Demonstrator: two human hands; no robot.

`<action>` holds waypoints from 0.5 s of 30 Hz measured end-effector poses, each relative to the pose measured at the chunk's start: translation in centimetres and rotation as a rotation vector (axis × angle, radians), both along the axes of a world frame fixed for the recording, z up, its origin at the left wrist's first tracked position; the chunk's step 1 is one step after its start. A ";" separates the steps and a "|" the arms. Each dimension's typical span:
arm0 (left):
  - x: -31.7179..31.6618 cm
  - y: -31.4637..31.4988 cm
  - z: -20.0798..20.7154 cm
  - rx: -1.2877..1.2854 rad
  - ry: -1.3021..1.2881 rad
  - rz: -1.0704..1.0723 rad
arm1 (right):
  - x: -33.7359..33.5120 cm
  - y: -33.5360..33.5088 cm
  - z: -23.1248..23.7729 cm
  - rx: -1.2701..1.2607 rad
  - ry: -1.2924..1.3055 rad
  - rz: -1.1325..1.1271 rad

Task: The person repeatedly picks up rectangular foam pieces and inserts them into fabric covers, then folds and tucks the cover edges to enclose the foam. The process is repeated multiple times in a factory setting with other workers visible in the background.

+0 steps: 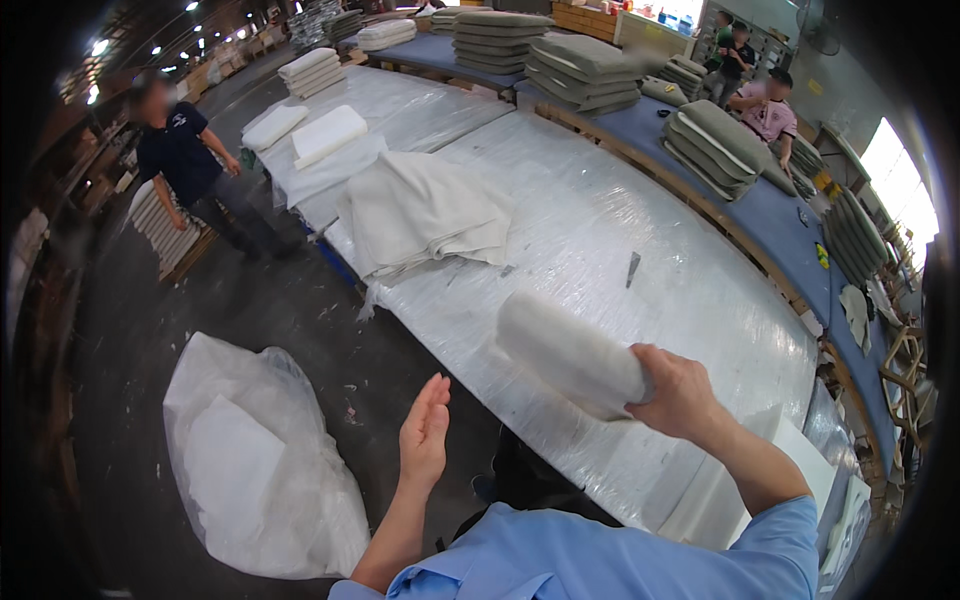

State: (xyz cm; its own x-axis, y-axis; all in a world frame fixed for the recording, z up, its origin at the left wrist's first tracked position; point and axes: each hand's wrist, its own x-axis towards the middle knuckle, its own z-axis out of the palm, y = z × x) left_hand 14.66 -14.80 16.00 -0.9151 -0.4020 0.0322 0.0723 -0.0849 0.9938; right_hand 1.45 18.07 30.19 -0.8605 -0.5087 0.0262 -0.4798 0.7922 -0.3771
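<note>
Lower centre: the left hand (pixel 425 435) is held flat and released, thumb-edge up, above the floor (pixel 300 320) beside the table (pixel 700 300) edge. To its right, the right hand (pixel 680 392) is raised with fingers (pixel 655 380) clenched around one end of a white foam roll (pixel 565 352). The roll's long axis runs up-left from the grip, over the table; the left hand lies below-left of its free end, apart. Open table surface lies beyond. Lower left: a plastic bag (pixel 260 460). Farther up: folded cloth (pixel 420 215), then stacked cushions (pixel 585 72).

White foam roll (pixel 568 355), tilted, aloft
</note>
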 end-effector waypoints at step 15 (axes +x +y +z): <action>-6.5 -0.1 -10.5 -0.223 -0.582 -0.747 | -1.4 0.1 -5.3 0.183 -0.287 0.569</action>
State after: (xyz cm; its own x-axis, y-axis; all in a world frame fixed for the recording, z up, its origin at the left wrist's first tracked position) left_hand 8.13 -14.88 5.53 -0.8290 0.2492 -0.5006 -0.4312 0.2853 0.8560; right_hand 0.03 18.17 24.84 -0.4159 -0.8605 -0.2942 -0.7429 0.5080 -0.4358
